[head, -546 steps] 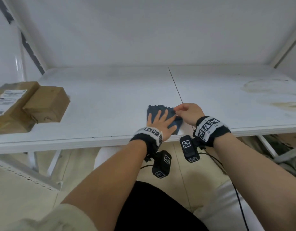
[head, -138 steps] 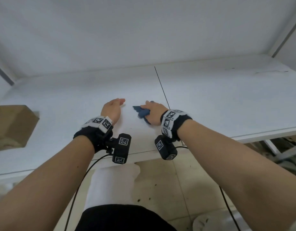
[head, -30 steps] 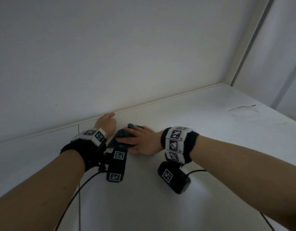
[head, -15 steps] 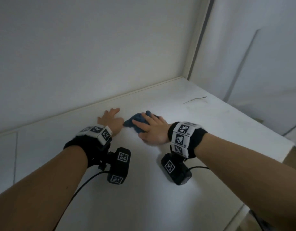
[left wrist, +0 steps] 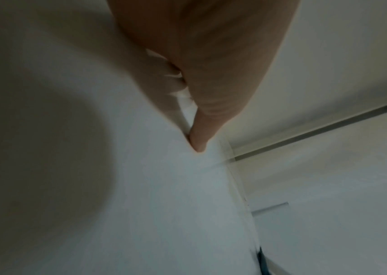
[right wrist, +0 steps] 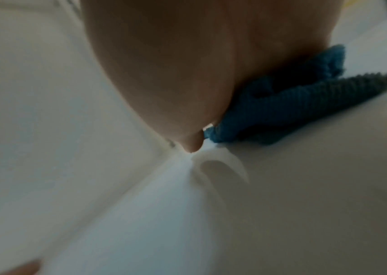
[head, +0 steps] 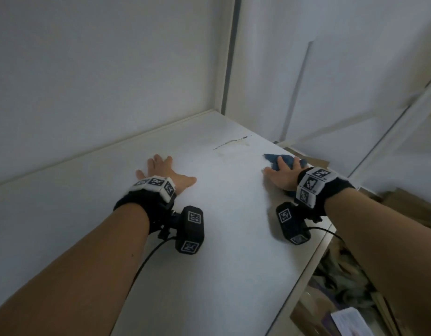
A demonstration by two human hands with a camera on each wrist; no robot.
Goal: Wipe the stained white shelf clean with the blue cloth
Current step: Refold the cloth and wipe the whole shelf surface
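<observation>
The white shelf (head: 221,226) fills the head view, with a thin dark streak (head: 231,141) near its back right corner. My right hand (head: 281,177) lies flat on the bunched blue cloth (head: 287,158) and presses it against the shelf near the right end; the cloth (right wrist: 281,104) pokes out from under the palm in the right wrist view. My left hand (head: 161,174) rests flat on the bare shelf to the left, fingers spread, holding nothing. Its thumb (left wrist: 199,141) touches the surface in the left wrist view.
A white back wall (head: 100,69) and an upright post (head: 230,57) close the shelf's far corner. Past the shelf's right edge (head: 306,275), cardboard (head: 403,207) and clutter (head: 343,287) lie on the floor below.
My right hand has slid the cloth to the right, away from the left hand, toward the shelf's right end. The view has swung right; the left hand stays flat on the shelf.
</observation>
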